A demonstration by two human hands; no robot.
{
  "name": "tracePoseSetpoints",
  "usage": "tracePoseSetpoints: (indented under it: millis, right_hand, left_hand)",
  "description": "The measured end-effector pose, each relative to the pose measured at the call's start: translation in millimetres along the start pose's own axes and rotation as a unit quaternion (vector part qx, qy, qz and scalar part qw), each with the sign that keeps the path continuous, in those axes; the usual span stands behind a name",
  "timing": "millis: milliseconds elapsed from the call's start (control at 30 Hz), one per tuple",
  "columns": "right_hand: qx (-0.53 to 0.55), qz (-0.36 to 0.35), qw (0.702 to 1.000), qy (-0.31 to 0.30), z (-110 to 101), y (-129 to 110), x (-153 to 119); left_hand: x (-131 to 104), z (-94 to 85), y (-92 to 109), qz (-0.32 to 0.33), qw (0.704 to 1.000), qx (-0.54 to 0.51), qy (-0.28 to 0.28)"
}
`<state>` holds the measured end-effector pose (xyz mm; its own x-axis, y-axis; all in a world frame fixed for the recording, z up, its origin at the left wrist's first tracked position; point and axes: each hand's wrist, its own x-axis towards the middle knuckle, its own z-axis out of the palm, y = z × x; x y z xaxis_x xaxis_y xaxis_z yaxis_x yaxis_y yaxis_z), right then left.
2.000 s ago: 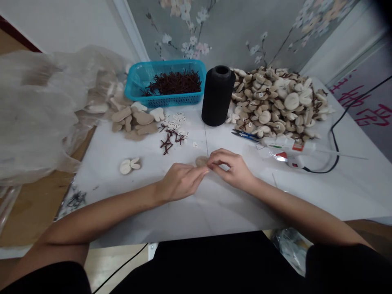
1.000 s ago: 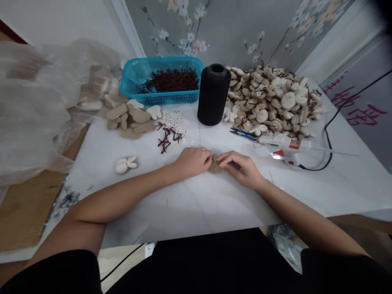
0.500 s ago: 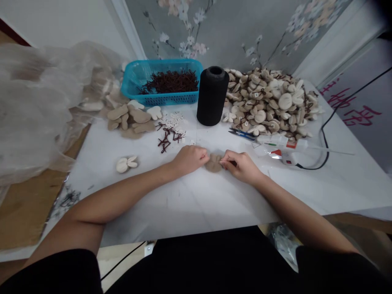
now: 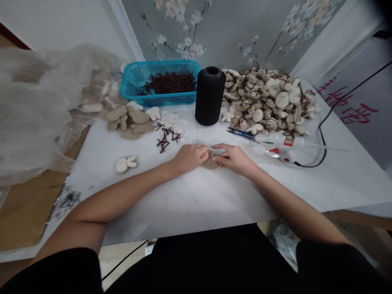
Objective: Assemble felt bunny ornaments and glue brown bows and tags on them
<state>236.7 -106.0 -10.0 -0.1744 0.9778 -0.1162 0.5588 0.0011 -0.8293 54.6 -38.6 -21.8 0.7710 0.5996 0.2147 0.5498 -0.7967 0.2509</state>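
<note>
Between my hands is a small beige stuffed fabric piece [image 4: 210,164], rounded and partly hidden by fingers. My left hand [image 4: 190,158] is closed, gripping the piece at its left side with thumb and curled fingers. From the right, my right hand [image 4: 235,160] holds the piece's edge, its thumb against the fabric and its index finger stretched out above. Any thread there is too fine to make out. A finished-looking cream piece with two ear-like lobes [image 4: 125,164] lies by my left forearm.
Dark brown bows fill a blue basket [image 4: 130,94] at the back. Beside it stands a black thread cone [image 4: 210,98]. A large heap of stuffed pieces [image 4: 263,102], thread snips [image 4: 240,133] and a glue gun [image 4: 280,141] with its cord are right. Loose bows [image 4: 165,139] and flat beige pieces [image 4: 134,118] lie left.
My right hand has gone from a tight pinch at the piece's right side to a looser hold, index finger extended. The beige piece has turned and shifted slightly left.
</note>
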Motion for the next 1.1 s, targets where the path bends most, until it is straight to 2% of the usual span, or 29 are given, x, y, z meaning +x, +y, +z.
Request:
tracePoseSetpoints:
  millis: [167, 267, 333, 500, 667, 933, 1100]
  right_hand:
    - [-0.045, 0.040, 0.995, -0.075, -9, -17, 9]
    - [-0.083, 0.037, 0.991, -0.101, -10, -23, 11]
    - [-0.092, 0.029, 0.993, -0.076, -7, -21, 12]
    - [0.003, 0.044, 0.996, 0.075, 3, -6, 14]
    - [0.146, 0.042, 0.979, 0.136, 6, -1, 17]
    - [0.293, 0.031, 0.943, 0.153, 13, -7, 18]
    - [0.364, 0.014, 0.924, 0.117, 8, -6, 14]
  left_hand:
    - [-2, 0.5, -2, 0.049, 0.998, 0.002, 0.050]
    - [-4, 0.5, -1, 0.072, 0.994, -0.002, 0.077]
    - [-6, -1.3, 2, 0.069, 0.994, -0.016, 0.085]
    - [-11, -8.0, 11, 0.006, 0.994, -0.069, 0.087]
    - [-15, -9.2, 17, -0.003, 0.996, -0.061, 0.070]
    - [-19, -2.8, 18, 0.056, 0.997, 0.026, 0.048]
    - [-18, 0.5, 13, 0.051, 0.996, 0.046, 0.048]
